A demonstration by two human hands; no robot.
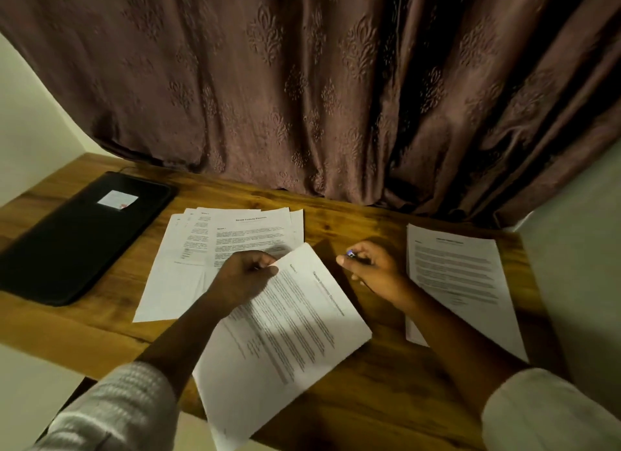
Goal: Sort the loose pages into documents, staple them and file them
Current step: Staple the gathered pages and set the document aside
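My left hand (245, 275) pinches the top corner of a printed set of pages (292, 336) that lies turned at an angle on the wooden desk (386, 400). To its right, my right hand (369, 269) grips a small stapler (350, 254); only its blue and silver tip shows above the fingers. The stapler tip is a short way right of the pinched corner and apart from it. A fanned pile of loose pages (235, 235) lies behind my left hand. Another set of pages (460, 275) lies flat at the right.
A black file folder (77, 235) with a white label lies shut at the desk's back left. A brown patterned curtain (302, 80) hangs along the desk's far edge. Pale walls close in at both sides.
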